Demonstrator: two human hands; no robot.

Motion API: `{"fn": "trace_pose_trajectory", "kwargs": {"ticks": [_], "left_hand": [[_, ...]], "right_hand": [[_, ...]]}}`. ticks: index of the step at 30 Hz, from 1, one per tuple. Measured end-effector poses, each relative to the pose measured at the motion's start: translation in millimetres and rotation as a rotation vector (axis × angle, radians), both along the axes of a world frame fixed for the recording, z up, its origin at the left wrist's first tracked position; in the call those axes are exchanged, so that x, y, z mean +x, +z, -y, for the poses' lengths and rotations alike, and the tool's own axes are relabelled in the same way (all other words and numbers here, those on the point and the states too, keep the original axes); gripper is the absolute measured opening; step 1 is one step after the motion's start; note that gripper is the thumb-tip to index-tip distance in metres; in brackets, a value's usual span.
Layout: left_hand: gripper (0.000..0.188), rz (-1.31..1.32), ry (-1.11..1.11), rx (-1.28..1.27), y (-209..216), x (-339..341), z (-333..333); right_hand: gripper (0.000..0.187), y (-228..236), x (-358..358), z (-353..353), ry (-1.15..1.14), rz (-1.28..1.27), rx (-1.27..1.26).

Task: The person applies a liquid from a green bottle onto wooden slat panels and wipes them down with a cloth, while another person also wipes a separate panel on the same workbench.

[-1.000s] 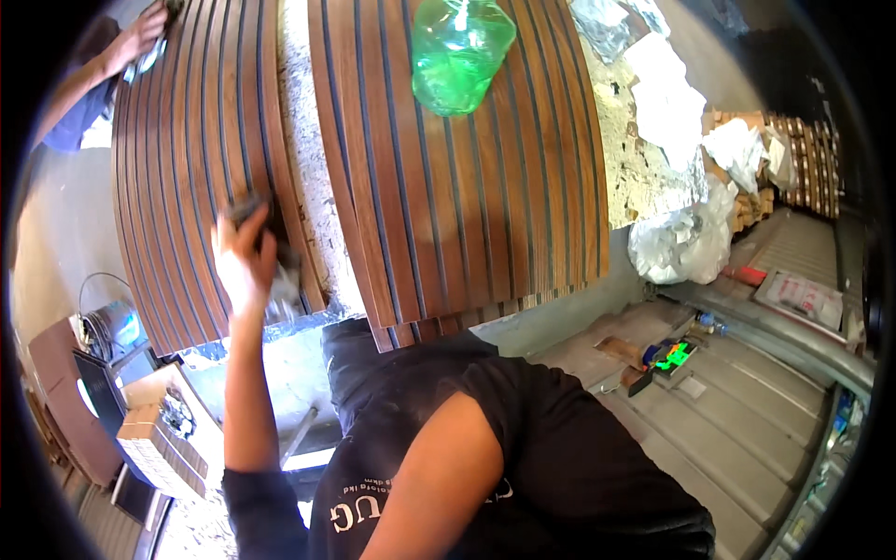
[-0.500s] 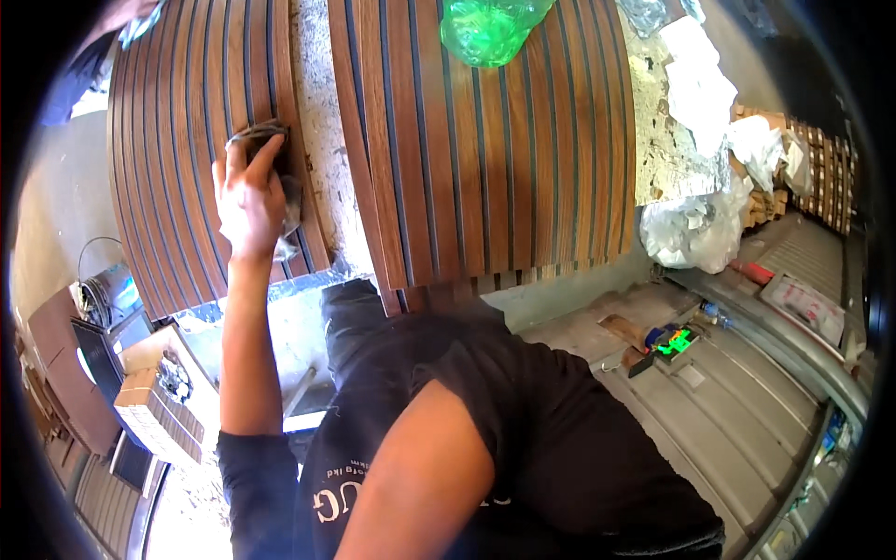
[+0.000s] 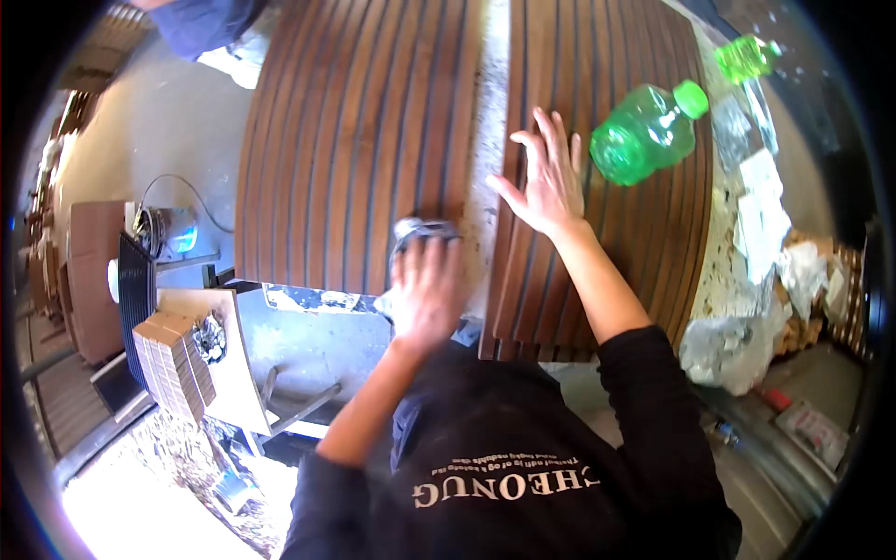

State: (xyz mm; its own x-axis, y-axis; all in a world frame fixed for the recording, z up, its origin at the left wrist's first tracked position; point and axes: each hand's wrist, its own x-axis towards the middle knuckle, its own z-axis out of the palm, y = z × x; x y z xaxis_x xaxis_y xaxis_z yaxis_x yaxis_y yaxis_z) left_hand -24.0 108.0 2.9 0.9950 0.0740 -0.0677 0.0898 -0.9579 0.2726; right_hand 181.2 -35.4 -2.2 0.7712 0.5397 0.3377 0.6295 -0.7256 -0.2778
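Note:
My left hand (image 3: 427, 294) presses a crumpled grey cloth (image 3: 425, 227) onto a brown slatted wood panel (image 3: 322, 177), near that panel's front right corner. The hand is closed over the cloth, and its fingers are somewhat blurred. My right hand (image 3: 551, 187) is over a second stack of slatted panels (image 3: 537, 289) on the right, fingers spread and holding nothing; I cannot tell whether it touches the wood. Just right of it a clear green bottle (image 3: 644, 140) with a green cap lies on the stack.
A paint-spotted white work surface (image 3: 483, 149) shows between the panels. Another green bottle (image 3: 744, 59) and crumpled clear plastic bags (image 3: 733, 350) are at the right. A cardboard box (image 3: 173, 359) and a bucket (image 3: 171, 231) stand at left. Part of another person (image 3: 205, 23) shows top left.
The view has shifted left. My left hand with the cloth is now nearer the panel's front edge. My right hand, out of sight before, is now over the right stack.

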Motion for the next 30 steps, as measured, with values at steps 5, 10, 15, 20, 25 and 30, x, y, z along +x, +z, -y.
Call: {"fn": "trace_pose_trajectory", "kwargs": {"ticks": [5,10,15,20,25,30], "left_hand": [[0.053,0.336,0.113,0.114,-4,114,-78],[0.06,0.19,0.094,0.06,-14,28,-61],[0.052,0.226,-0.012,-0.051,-12,23,-87],[0.046,0.406,-0.012,-0.002,-6,201,-152],[0.047,0.296,-0.136,-0.016,-27,178,-126],[0.055,0.137,-0.396,-0.097,-2,143,-128]], "right_hand": [[0.076,-3,0,-12,-0.004,-0.043,-0.165],[0.07,-2,4,-3,-0.05,-0.071,-0.149],[0.068,2,3,-3,-0.058,-0.118,-0.121],[0.062,18,2,-21,-0.006,-0.165,-0.044],[0.061,10,6,-4,-0.084,-0.201,0.016],[0.062,18,-5,-34,-0.3,-0.222,0.007]]}}
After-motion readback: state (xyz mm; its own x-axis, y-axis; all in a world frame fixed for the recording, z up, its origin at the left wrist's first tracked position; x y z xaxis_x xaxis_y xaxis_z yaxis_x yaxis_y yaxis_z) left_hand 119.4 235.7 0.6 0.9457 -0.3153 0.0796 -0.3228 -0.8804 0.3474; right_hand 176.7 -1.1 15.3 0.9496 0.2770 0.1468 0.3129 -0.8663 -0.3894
